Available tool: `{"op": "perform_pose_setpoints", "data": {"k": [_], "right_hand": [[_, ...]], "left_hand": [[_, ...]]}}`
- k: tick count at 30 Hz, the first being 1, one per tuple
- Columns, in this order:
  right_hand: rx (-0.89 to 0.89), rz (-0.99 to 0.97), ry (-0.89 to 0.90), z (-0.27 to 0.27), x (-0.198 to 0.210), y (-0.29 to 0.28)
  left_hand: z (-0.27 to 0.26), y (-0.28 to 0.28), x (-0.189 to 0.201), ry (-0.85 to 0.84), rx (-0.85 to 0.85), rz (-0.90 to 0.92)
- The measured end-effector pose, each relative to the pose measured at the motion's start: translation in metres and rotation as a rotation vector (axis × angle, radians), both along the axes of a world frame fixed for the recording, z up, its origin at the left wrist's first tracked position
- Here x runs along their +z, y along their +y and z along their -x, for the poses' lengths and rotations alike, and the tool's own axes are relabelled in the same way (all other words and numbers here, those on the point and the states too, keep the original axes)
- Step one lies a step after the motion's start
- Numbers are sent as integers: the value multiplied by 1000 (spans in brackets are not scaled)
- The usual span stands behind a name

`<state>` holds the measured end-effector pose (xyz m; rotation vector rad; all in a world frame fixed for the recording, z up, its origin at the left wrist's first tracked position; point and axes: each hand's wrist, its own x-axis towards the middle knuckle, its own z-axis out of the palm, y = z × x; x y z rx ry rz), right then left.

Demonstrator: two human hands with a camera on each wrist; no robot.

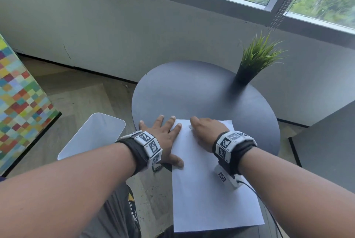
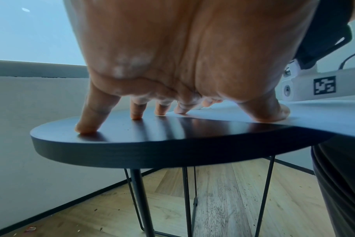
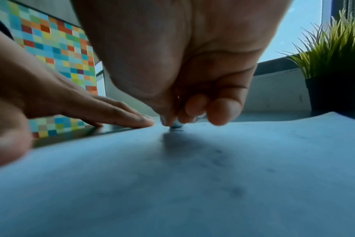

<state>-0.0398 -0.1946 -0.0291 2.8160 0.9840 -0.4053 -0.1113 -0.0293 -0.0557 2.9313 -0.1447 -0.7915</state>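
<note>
A white sheet of paper (image 1: pixel 211 189) lies on the round dark table (image 1: pixel 201 93) and overhangs its near edge. My left hand (image 1: pixel 163 135) lies flat with its fingers spread, the thumb and two fingers pressing the sheet's left edge and the others on the bare table (image 2: pixel 132 144). My right hand (image 1: pixel 205 130) rests on the paper's far part with its fingers curled. Its fingertips pinch a small pale object (image 3: pixel 176 126) against the paper (image 3: pixel 192 176); what it is cannot be told.
A black pot with green grass (image 1: pixel 247 72) stands at the table's far right. A white seat (image 1: pixel 96 135) sits left of the table, beside a checkered coloured panel (image 1: pixel 19 103). A grey block (image 1: pixel 326 151) stands at the right. Behind the table are a wall and a window.
</note>
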Motion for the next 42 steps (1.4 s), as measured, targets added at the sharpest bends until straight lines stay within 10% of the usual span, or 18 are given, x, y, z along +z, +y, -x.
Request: {"op": "perform_pose_setpoints", "data": {"k": [5,17,31,42], "right_hand": [[218,22,85,42,-6,-1],[-614,-393,72,-19,-6,-151],[-710,-262,240,31,-27,-99],[-814,-611,282,9,-19,-100]], "left_hand": [[0,2,2,12,-7,6],[-1,7,7,-57,35,-1],[27,-6,17,-164,81,61],[6,-6,53,-365,598,775]]}}
